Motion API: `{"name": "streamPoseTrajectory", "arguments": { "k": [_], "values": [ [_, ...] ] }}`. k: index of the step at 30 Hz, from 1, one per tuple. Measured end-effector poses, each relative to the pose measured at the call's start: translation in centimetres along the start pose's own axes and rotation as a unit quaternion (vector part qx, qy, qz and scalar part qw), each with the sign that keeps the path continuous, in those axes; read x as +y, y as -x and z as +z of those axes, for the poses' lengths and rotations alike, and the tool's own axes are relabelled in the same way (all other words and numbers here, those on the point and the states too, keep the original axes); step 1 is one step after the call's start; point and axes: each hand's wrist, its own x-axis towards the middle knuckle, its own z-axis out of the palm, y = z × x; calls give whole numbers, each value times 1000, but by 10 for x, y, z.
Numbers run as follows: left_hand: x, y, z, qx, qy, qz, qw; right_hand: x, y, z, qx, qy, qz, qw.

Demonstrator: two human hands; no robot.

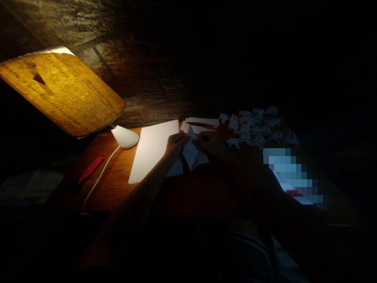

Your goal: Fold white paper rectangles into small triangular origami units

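Note:
A folded piece of white paper is held up between my two hands over the wooden table. My left hand pinches its left edge near the top. On the opposite side, my right hand is closed on the paper's right edge; it lies in shadow and its fingers show only in part. The paper has a pointed top and creased, spreading lower corners. Behind my left hand lies a stack of white paper sheets. Many small folded paper pieces are heaped to the right, beyond my right hand.
A lamp with a yellow printed shade and white base stands at left, its white cord trailing forward. A red-handled cutter lies nearby. Behind my hands, a red-handled knife rests on paper. A bright, pixelated screen is at right.

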Motion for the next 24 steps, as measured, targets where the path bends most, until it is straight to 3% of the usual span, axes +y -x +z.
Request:
{"name": "streamPoseTrajectory", "arguments": {
  "k": [13,24],
  "values": [
    [3,2,2,-3,16,-4,1000,-8,0,-4,-21,-6,27,999],
    [2,0,0,8,9,27,1000,-6,2,0,21,-46,24,998]
  ]
}}
